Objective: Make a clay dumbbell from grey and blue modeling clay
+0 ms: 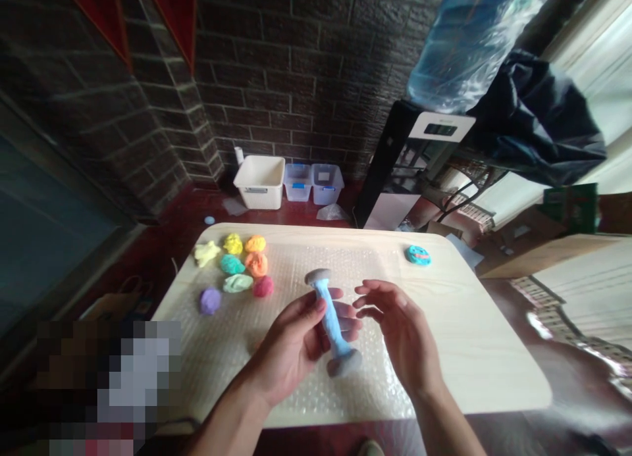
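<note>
Over the clear bubble-wrap sheet (291, 262) on the pale wooden table (474, 337), my left hand (296, 328) closes thumb and fingers round the middle of a light-blue, clay-like bar with flattened grey ends (332, 321), tilted. My right hand (405, 324) is empty, fingers apart and loosely curled, just beside it. Far left lies a round purple clay-like lump (210, 301).

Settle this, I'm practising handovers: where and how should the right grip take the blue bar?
Low on the slim blue bar, probably, just above its lower grey end, from the right: its front shows uncovered there; the left grip has its thumb higher.
</note>
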`<action>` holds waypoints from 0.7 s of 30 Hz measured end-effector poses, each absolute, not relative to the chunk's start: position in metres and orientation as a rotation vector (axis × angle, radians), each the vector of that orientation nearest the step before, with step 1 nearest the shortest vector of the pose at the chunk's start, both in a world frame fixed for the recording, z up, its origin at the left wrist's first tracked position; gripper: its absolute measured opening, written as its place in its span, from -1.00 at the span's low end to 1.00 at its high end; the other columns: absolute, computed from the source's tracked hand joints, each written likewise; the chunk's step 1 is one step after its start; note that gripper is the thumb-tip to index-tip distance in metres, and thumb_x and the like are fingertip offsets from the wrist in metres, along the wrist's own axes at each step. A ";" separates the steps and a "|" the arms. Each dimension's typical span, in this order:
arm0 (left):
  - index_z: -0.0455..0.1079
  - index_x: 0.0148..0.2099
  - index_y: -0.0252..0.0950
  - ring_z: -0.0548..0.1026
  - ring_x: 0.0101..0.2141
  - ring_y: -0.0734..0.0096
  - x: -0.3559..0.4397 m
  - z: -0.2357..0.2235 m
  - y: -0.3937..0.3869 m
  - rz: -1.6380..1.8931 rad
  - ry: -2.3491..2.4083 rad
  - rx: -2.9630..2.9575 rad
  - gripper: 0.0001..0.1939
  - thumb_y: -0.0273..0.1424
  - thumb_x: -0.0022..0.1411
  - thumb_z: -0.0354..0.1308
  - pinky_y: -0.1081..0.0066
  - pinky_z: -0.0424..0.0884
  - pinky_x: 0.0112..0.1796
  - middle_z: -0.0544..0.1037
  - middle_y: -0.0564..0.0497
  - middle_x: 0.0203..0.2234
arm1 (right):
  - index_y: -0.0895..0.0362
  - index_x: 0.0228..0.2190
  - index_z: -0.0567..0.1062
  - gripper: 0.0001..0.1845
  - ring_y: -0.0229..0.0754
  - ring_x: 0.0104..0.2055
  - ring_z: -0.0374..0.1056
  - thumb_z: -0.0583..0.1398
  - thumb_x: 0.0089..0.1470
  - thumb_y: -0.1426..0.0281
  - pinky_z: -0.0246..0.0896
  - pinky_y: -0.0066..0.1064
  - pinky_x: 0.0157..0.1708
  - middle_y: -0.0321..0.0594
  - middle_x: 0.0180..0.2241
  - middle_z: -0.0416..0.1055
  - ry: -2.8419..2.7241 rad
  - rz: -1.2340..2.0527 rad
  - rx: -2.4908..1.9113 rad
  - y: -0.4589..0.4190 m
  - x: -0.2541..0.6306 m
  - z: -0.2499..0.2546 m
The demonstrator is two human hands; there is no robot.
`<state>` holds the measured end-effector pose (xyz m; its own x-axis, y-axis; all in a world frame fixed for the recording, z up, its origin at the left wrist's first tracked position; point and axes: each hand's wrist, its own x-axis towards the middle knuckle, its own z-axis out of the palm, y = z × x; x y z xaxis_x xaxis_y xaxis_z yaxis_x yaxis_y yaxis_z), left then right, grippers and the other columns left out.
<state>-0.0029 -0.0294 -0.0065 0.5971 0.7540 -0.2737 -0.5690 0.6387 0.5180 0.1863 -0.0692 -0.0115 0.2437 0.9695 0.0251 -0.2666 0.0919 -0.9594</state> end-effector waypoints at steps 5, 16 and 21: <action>0.65 -0.06 -0.28 0.62 0.08 0.11 0.000 -0.012 -0.029 0.931 0.584 0.475 -0.74 -0.30 0.25 0.50 0.17 0.42 0.17 0.71 -0.16 -0.02 | 0.13 -0.31 0.63 -0.66 -0.13 -0.29 0.43 0.35 0.26 0.09 0.30 -0.35 -0.27 -0.21 -0.36 0.55 -1.165 1.047 -1.353 -0.078 0.179 0.006; 0.70 -0.08 -0.24 0.59 0.00 0.10 -0.001 -0.014 -0.030 0.948 0.711 0.690 -0.69 -0.19 0.20 0.51 0.22 0.42 0.08 0.71 -0.13 -0.07 | 0.14 -0.18 0.65 -0.56 -0.20 -0.44 0.43 0.39 0.19 0.02 0.21 -0.44 -0.54 -0.22 -0.37 0.53 -1.174 1.289 -1.409 -0.083 0.159 0.012; 0.68 -0.05 -0.27 0.60 0.02 0.11 -0.003 -0.017 -0.029 0.961 0.784 0.924 -0.73 -0.22 0.29 0.45 0.26 0.41 0.12 0.72 -0.14 -0.07 | 0.15 -0.17 0.64 -0.52 -0.21 -0.46 0.35 0.40 0.17 -0.03 0.18 -0.39 -0.49 -0.28 -0.46 0.45 -1.098 1.335 -1.428 -0.087 0.163 0.010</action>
